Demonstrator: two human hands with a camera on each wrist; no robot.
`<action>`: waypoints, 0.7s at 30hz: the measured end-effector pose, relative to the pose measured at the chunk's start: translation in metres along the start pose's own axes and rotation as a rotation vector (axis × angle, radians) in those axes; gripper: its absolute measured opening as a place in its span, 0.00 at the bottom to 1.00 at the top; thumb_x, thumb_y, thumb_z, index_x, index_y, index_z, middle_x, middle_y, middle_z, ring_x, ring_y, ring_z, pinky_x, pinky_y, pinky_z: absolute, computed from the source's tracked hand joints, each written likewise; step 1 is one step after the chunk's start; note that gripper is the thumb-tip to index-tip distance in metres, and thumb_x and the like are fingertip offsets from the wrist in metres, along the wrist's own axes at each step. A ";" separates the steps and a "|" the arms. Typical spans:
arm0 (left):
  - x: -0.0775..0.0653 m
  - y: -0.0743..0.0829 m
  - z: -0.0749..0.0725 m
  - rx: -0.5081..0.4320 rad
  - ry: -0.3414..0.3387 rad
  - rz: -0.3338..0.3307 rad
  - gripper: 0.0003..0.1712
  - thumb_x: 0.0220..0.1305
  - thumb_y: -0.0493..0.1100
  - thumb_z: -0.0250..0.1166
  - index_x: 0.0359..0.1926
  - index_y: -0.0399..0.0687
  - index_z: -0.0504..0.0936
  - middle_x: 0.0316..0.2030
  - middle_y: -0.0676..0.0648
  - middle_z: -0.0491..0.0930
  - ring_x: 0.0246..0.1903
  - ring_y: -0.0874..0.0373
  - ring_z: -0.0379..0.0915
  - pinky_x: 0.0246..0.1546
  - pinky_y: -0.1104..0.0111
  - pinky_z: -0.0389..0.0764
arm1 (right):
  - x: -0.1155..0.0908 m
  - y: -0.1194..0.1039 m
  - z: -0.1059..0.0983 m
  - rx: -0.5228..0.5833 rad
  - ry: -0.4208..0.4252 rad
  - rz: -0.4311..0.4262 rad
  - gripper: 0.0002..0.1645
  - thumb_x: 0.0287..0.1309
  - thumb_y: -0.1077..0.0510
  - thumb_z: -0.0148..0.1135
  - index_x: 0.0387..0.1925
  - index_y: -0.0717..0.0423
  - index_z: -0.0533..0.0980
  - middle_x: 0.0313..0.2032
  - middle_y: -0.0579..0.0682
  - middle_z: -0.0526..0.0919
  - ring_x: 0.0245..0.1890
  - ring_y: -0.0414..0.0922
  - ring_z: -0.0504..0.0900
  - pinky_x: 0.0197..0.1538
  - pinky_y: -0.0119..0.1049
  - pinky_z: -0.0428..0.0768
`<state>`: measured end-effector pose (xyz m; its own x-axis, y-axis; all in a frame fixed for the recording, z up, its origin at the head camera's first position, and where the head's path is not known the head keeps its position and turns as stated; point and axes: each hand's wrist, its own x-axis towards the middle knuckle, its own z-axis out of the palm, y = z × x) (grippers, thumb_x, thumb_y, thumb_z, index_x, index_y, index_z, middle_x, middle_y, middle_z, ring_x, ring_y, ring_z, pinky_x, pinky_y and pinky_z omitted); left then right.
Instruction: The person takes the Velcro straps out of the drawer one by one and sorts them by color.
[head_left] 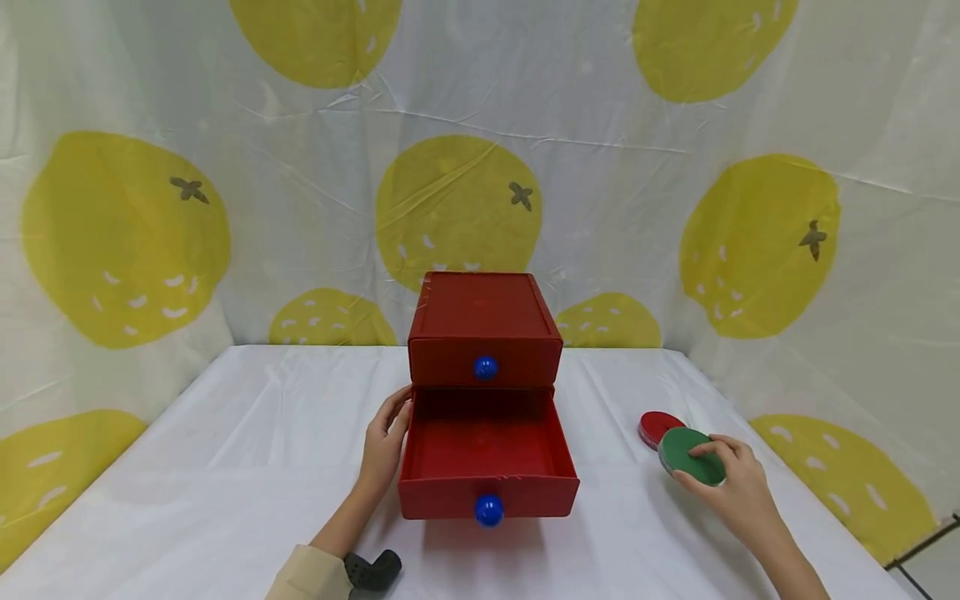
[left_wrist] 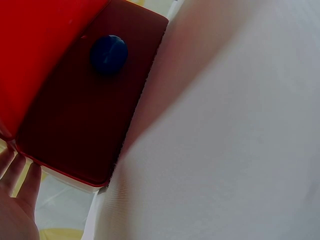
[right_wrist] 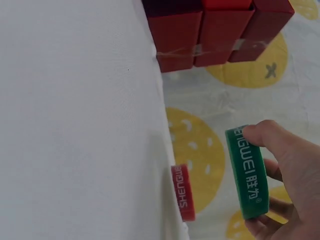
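My right hand (head_left: 738, 492) pinches a flat green roll (head_left: 678, 454) by its edge, thumb on one side and fingers on the other. White "SHENGWEI" lettering runs along the rim of the green roll (right_wrist: 247, 172) in the right wrist view. Just behind it a similar red roll (head_left: 660, 427) lies on the table, partly overlapped in the head view. My left hand (head_left: 386, 442) rests with extended fingers against the left side of a red two-drawer cabinet (head_left: 480, 304). Its lower drawer (head_left: 487, 496) is pulled out, with nothing visible inside; the upper drawer (head_left: 442, 362) is closed.
Blue round knobs (head_left: 489, 510) stick out from the drawer fronts. A white cloth (head_left: 187, 500) covers the table. Behind and beside it hangs a curtain (head_left: 585, 200) with yellow fruit prints. A black strap-like device (head_left: 373, 571) sits at my left wrist.
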<state>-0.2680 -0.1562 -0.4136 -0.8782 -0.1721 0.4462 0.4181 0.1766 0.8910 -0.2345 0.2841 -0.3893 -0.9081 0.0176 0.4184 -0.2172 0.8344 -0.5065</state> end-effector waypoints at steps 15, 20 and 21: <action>-0.008 0.031 -0.001 0.010 -0.021 -0.053 0.20 0.68 0.42 0.49 0.59 0.45 0.69 0.58 0.46 0.71 0.50 0.81 0.65 0.51 0.85 0.66 | 0.004 0.019 0.006 0.021 -0.113 0.069 0.25 0.47 0.51 0.67 0.41 0.65 0.72 0.52 0.71 0.61 0.51 0.67 0.60 0.46 0.67 0.65; -0.009 0.034 0.000 0.020 -0.023 -0.059 0.20 0.68 0.43 0.48 0.60 0.47 0.69 0.58 0.47 0.71 0.50 0.80 0.65 0.51 0.85 0.67 | 0.007 0.025 0.006 0.003 -0.162 0.095 0.26 0.48 0.50 0.66 0.42 0.65 0.71 0.52 0.73 0.59 0.50 0.68 0.59 0.47 0.66 0.65; -0.009 0.034 0.000 0.022 -0.023 -0.057 0.20 0.68 0.43 0.48 0.60 0.47 0.69 0.58 0.48 0.71 0.50 0.80 0.65 0.51 0.85 0.66 | 0.007 0.026 0.006 -0.005 -0.170 0.101 0.26 0.48 0.50 0.66 0.42 0.65 0.71 0.52 0.74 0.59 0.50 0.69 0.59 0.47 0.66 0.66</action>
<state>-0.2457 -0.1490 -0.3869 -0.9058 -0.1606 0.3922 0.3620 0.1881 0.9130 -0.2488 0.3025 -0.4043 -0.9727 0.0084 0.2318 -0.1203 0.8361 -0.5353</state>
